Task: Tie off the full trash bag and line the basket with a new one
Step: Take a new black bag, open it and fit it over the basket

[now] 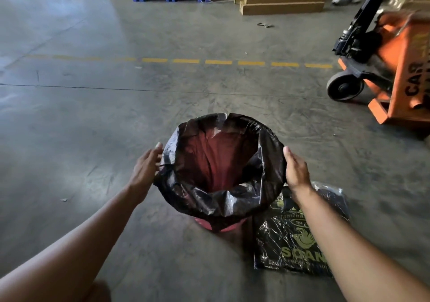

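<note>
Both palms flat and fingers spread, left hand (145,170) and right hand (296,170) flank the black liner (218,199) cuffed over the red basket (220,227). The near fold looks loose, so it could slip inside.

Glossy crinkled black plastic liner (221,199), red plastic basket (223,228), scuffed matt concrete floor (93,115)

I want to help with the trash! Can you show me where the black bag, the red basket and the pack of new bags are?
black bag (270,159), head view, on its folded-over right side.
red basket (210,225), head view, on its base below the bag.
pack of new bags (286,243), head view, on its printed front.
</note>
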Demonstrator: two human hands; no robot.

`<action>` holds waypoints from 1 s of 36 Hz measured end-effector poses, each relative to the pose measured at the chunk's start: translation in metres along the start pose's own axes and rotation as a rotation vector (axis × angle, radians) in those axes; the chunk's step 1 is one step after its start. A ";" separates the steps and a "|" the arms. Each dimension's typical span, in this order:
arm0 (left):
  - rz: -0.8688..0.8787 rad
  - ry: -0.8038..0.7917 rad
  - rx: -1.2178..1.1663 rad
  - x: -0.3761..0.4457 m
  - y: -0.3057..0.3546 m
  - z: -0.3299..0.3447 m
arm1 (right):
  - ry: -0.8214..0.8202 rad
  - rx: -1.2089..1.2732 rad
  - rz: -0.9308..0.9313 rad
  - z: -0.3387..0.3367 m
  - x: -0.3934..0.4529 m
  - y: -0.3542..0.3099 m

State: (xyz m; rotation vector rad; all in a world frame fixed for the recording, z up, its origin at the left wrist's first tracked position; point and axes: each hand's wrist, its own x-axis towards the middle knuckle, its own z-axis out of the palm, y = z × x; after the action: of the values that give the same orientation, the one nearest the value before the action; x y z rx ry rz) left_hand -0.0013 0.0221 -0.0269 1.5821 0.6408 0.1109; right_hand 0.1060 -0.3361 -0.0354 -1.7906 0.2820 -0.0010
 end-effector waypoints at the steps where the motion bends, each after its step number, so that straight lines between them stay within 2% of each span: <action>1: 0.012 0.026 0.042 -0.001 -0.007 -0.001 | 0.021 0.003 0.019 0.003 0.000 0.001; 5: 0.071 0.180 0.124 -0.008 -0.021 0.009 | 0.062 0.075 0.213 0.008 -0.001 0.013; 8: 0.076 0.208 0.122 -0.013 -0.030 0.014 | 0.001 0.066 0.317 0.011 0.001 0.033; 10: 0.047 0.216 0.212 -0.010 -0.041 0.009 | -0.038 0.045 0.350 0.012 -0.003 0.036; 13: -0.012 0.328 0.408 -0.006 -0.044 0.003 | 0.008 0.026 0.321 0.008 -0.005 0.030; 16: 0.040 0.464 0.292 -0.007 -0.026 -0.003 | 0.164 -0.066 0.194 -0.003 -0.008 0.016; 18: 0.098 0.370 0.051 -0.012 -0.015 -0.001 | 0.167 -0.058 0.029 -0.009 -0.016 0.003; 20: 0.092 0.170 -0.154 -0.021 -0.011 0.010 | 0.034 0.041 -0.074 -0.007 -0.029 -0.010; 23: 0.056 -0.037 -0.360 -0.034 -0.013 0.033 | -0.133 0.178 -0.017 0.005 -0.044 -0.012; 26: -0.008 -0.027 -0.521 -0.044 -0.019 0.046 | -0.113 0.322 0.083 0.015 -0.048 0.003; 31: -0.086 0.039 -0.475 -0.046 -0.032 0.047 | -0.128 0.315 0.195 0.015 -0.049 0.010; 33: -0.055 0.079 -0.369 -0.045 -0.030 0.045 | -0.181 0.258 0.165 0.012 -0.048 0.014; 36: 0.002 0.211 -0.088 -0.042 -0.025 0.033 | -0.216 0.086 0.065 -0.003 -0.045 0.004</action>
State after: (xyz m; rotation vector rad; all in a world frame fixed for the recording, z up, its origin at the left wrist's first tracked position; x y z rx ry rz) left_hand -0.0300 -0.0270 -0.0418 1.4981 0.7875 0.3069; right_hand 0.0611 -0.3313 -0.0316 -1.6792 0.1819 0.2221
